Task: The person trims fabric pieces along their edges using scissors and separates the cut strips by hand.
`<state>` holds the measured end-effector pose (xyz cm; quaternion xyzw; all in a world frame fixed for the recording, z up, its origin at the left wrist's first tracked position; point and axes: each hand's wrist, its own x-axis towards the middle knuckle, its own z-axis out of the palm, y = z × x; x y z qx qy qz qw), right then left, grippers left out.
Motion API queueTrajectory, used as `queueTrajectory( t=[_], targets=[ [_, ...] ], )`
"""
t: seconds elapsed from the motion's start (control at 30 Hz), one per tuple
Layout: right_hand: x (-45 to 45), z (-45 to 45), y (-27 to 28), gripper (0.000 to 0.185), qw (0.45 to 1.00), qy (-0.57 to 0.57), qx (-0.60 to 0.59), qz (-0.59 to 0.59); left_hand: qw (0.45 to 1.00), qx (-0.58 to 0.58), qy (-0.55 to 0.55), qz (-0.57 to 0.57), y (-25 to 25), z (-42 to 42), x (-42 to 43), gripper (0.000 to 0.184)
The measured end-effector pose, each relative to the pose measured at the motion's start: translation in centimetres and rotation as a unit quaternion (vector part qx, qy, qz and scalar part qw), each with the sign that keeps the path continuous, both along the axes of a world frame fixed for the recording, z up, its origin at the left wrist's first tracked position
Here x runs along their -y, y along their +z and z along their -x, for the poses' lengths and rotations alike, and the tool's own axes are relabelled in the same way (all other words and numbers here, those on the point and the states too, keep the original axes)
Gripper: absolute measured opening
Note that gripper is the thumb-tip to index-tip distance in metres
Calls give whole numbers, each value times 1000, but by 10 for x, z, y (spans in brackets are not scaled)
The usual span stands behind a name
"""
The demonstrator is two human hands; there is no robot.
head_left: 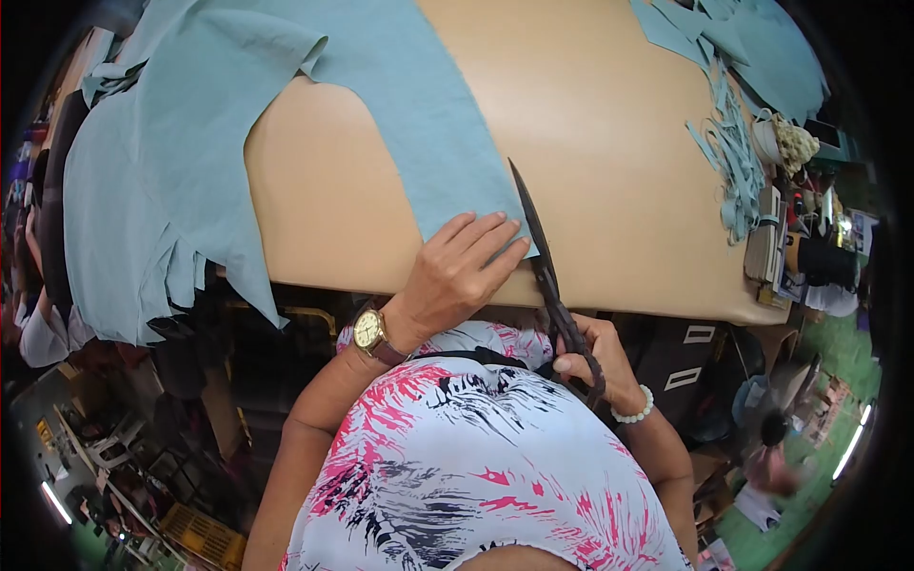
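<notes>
Teal fabric (pixel 428 133) spreads over the tan table (pixel 609 190), one long strip reaching down to the near edge. On the strip's end lies my left hand (pixel 465 265), palm down, its fingers spread on the cloth; a wristwatch is on that wrist. My right hand (pixel 592 357) is wrapped round the handles of large dark scissors (pixel 540 243), just beyond the table's near edge. The scissor blades look closed, point away from me and lie along the right side of the strip's end.
Narrow teal scraps (pixel 738 162) and larger teal pieces (pixel 762 48) lie at the right of the table. Books (pixel 764 238) stand at its right edge. More fabric (pixel 114 209) hangs over the left edge. A person (pixel 773 457) is at the lower right.
</notes>
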<state>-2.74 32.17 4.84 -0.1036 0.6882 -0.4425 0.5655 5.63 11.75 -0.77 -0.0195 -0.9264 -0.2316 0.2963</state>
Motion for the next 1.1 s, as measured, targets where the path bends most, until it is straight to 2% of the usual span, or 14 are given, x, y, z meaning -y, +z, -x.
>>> queueTrajectory(
  t=[0.5, 0.6, 0.7, 0.8, 0.87, 0.97, 1.1],
  targets=[
    [-3, -1, -4, 34, 1000, -12, 0, 1, 1000, -2, -19, -22, -1, -2, 1, 25],
    [-5, -3, -4, 33, 1000, -24, 10, 14, 998, 25, -22, -55, 5, -3, 2, 22],
    [-9, -3, -3, 33, 999, -29, 17, 30, 980, 53, 16, -192, 16, -8, 10, 19],
    [-16, 0, -2, 32, 998, -31, 43, 27, 978, 81, 99, -167, 22, 3, 41, 19],
    [-21, 2, -3, 32, 998, -25, 55, 22, 979, 109, 155, -74, 19, 17, 70, 20],
    [-22, 4, -3, 34, 997, -28, 60, 38, 977, 143, 151, 37, 16, 41, 108, 24],
    [-18, 4, -1, 46, 998, -22, 40, 32, 984, 133, 96, 75, 7, 55, 120, 45]
  ],
)
